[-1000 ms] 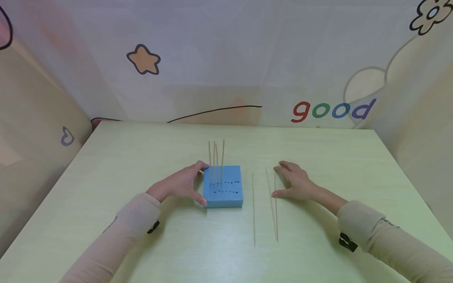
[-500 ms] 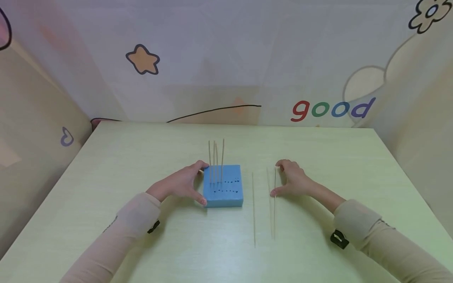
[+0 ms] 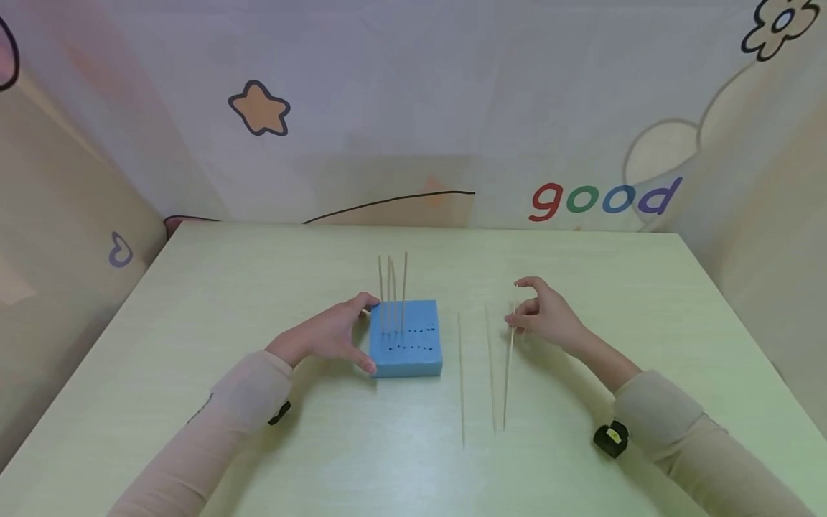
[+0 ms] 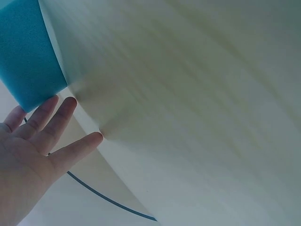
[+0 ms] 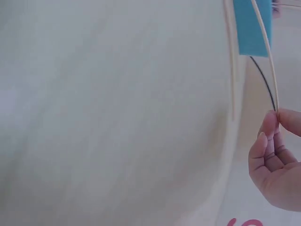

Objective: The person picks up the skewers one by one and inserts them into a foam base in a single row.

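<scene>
A blue foam block [image 3: 413, 359] lies on the table with several thin wooden skewers [image 3: 403, 287] standing upright in its back left part. Rows of small dark holes mark its top. My left hand [image 3: 329, 330] holds the block from the left, thumb at the front corner and a finger at the back corner; in the left wrist view the other fingers [image 4: 59, 117] are spread beside it. My right hand [image 3: 549, 312] pinches one skewer [image 3: 508, 380] near its far end between thumb and fingers. In the right wrist view, that skewer [image 5: 268, 42] runs up past the block.
Two loose skewers [image 3: 461, 388] [image 3: 491, 380] lie on the pale table [image 3: 323, 459] between the block and my right hand. Behind the table's far edge hangs a printed cloth [image 3: 388, 108], with more cloth at both sides.
My right hand has taken hold of the rightmost skewer and moved slightly right and away, raising its far end off the table. The left hand stays on the block.
</scene>
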`<state>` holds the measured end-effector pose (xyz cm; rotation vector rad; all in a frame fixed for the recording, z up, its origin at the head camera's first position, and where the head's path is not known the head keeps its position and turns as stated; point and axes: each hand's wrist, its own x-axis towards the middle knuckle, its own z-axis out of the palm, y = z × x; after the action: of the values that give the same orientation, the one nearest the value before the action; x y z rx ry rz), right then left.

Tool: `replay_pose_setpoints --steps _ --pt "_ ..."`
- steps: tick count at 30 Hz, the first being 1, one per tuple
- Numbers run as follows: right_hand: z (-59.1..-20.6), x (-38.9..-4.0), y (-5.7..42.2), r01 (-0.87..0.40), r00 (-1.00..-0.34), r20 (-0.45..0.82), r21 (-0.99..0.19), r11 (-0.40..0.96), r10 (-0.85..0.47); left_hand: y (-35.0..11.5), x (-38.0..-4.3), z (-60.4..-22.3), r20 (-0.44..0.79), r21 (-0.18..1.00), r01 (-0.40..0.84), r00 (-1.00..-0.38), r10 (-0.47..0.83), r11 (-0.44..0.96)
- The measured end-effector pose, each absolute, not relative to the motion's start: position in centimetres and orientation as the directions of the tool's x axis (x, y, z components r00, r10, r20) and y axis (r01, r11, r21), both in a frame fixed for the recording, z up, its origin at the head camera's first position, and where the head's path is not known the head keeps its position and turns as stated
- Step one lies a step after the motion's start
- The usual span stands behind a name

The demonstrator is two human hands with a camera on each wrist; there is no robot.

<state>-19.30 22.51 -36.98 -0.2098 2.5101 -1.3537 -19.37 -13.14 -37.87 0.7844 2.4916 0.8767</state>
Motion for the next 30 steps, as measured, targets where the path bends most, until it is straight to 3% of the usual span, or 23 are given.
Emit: replay_pose_setpoints --steps 16,30 --pt "-33.0 -19.0 21.3 -0.119 -0.974 0.016 -0.883 0.455 -0.225 -13.1 -19.4 -38.0 -0.17 0.682 0.355 -0.773 0.611 0.639" --pt "-31.3 -17.9 18.9 -0.329 -0.934 0.248 -0.879 0.344 -0.259 -13.1 -19.3 -37.9 -0.176 0.678 0.354 -0.773 0.61 0.644"
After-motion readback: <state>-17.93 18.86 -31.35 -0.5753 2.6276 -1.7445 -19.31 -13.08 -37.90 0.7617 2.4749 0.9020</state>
